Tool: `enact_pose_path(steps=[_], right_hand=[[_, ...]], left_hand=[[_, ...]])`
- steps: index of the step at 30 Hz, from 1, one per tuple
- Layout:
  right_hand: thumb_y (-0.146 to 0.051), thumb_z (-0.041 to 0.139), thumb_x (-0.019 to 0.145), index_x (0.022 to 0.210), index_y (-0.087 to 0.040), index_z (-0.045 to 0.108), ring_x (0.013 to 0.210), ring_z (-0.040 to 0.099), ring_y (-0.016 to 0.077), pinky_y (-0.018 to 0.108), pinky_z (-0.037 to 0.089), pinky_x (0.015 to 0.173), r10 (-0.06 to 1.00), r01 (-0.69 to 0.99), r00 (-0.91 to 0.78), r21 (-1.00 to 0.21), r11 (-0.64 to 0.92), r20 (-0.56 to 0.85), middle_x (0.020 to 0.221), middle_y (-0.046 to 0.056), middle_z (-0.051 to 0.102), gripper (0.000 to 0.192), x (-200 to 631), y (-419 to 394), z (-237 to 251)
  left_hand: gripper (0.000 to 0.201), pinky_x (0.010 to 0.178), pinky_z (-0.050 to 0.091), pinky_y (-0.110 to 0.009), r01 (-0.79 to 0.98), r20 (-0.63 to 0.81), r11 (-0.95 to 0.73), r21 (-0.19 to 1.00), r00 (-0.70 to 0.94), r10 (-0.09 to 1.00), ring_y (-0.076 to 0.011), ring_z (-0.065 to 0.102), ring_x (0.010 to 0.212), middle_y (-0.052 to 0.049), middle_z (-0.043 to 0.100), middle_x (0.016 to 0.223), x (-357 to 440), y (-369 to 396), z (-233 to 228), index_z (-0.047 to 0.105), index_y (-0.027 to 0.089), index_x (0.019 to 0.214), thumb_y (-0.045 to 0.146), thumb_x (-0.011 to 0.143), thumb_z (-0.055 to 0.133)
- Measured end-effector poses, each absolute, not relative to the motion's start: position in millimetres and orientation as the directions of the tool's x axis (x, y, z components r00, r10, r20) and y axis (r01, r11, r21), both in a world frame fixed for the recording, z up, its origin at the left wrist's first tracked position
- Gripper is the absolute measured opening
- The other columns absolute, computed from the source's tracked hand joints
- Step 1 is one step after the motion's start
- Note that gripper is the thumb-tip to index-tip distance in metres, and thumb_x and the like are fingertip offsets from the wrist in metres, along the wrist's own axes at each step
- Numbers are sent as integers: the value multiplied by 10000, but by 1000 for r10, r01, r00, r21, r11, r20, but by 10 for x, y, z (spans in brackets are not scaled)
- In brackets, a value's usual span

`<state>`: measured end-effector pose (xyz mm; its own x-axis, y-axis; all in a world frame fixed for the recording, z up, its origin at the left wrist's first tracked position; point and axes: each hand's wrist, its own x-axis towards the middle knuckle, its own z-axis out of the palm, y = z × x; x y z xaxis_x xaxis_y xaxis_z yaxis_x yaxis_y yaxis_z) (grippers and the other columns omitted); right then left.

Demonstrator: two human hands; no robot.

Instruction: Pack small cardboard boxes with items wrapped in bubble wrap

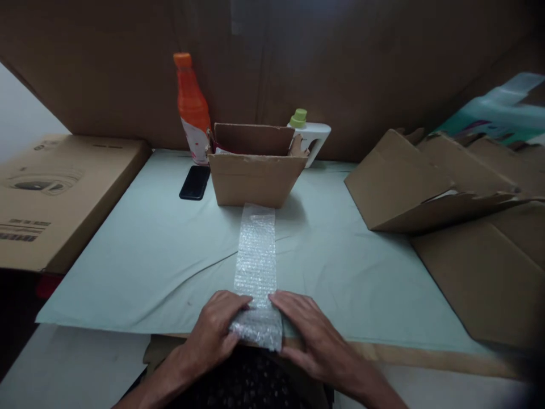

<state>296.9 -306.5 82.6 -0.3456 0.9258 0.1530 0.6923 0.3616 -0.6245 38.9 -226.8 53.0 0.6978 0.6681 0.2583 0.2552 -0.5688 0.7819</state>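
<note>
A long strip of bubble wrap (255,255) lies flat on the pale cloth-covered table (149,255), running from the near edge towards a small open cardboard box (254,177). My left hand (215,334) and my right hand (309,332) press on the strip's near end from either side, where the wrap folds over the table edge. The fingers of both hands rest on the plastic.
An orange bottle (191,108) and a white jug with a green cap (310,135) stand behind the small box. A black phone (195,182) lies to its left. A large printed carton (55,193) is at the left; flattened cardboard boxes (447,187) are at the right.
</note>
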Motion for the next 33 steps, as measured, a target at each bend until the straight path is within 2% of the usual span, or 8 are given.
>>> enact_pose_path(steps=[5, 10, 13, 18, 23, 25, 28, 33], right_hand=[[-44, 514, 828, 1401, -271, 480, 877, 660, 235, 401, 560, 786, 945, 714, -8, -659, 235, 327, 958, 46, 719, 618, 2605, -2916, 525], [-203, 616, 923, 1406, -201, 457, 961, 641, 270, 444, 513, 839, 859, 854, 80, -479, 203, 506, 1042, 98, 701, 509, 2785, -2953, 602], [-172, 614, 922, 1325, -179, 521, 1037, 625, 264, 426, 498, 874, 841, 858, -53, -406, 313, 538, 1104, 118, 689, 413, 2815, -3066, 712], [-132, 589, 900, 1194, -186, 618, 1146, 610, 293, 477, 493, 932, 889, 848, -255, -354, 395, 381, 1227, 126, 681, 301, 2659, -3012, 697], [-97, 507, 953, 1057, -207, 649, 936, 678, 229, 416, 526, 822, 906, 790, -220, -479, 384, 362, 994, 65, 748, 207, 2623, -2856, 637], [-147, 520, 970, 1071, -213, 655, 866, 687, 216, 394, 540, 782, 929, 749, -191, -565, 346, 316, 943, 52, 754, 181, 2645, -2820, 650], [-218, 566, 968, 1157, -227, 643, 894, 700, 214, 370, 563, 779, 941, 727, -78, -627, 279, 328, 1002, 62, 755, 204, 2686, -2805, 676], [-143, 601, 920, 1204, -233, 620, 1043, 665, 245, 423, 536, 864, 843, 818, -89, -443, 366, 531, 1120, 91, 717, 298, 2734, -2882, 675]], left_hand=[[648, 666, 501, -288, 455, 5, -294, 841, 536, 844, -155, 624, 680, -37, 721, 955, 526, -2187, 600, 467, 222, 1424, 130, 784, 509], [650, 618, 442, -276, 660, -80, -275, 699, 454, 888, -166, 595, 614, 3, 675, 767, 627, -2070, 545, 393, 189, 1486, 230, 855, 544], [705, 617, 447, -273, 710, -90, -306, 635, 461, 883, -178, 627, 637, 20, 664, 742, 665, -2044, 499, 337, 207, 1517, 211, 849, 561], [721, 721, 537, -336, 679, 90, -430, 595, 475, 875, -228, 681, 833, -62, 696, 972, 666, -2040, 467, 296, 193, 1525, 184, 863, 582], [594, 963, 517, -441, 480, 380, -636, 605, 528, 760, -267, 593, 1166, -126, 609, 1286, 479, -2162, 588, 352, 248, 1485, 258, 936, 579], [549, 912, 531, -427, 408, 373, -675, 615, 604, 705, -254, 616, 1081, -103, 662, 1179, 433, -2217, 621, 385, 250, 1465, 228, 943, 556], [497, 770, 540, -358, 422, 317, -638, 644, 612, 725, -205, 646, 862, -60, 704, 985, 474, -2213, 587, 409, 241, 1438, 148, 956, 486], [456, 743, 546, -357, 557, 249, -573, 601, 550, 797, -202, 645, 789, -60, 688, 915, 639, -2040, 470, 470, 187, 1384, 162, 929, 494]])
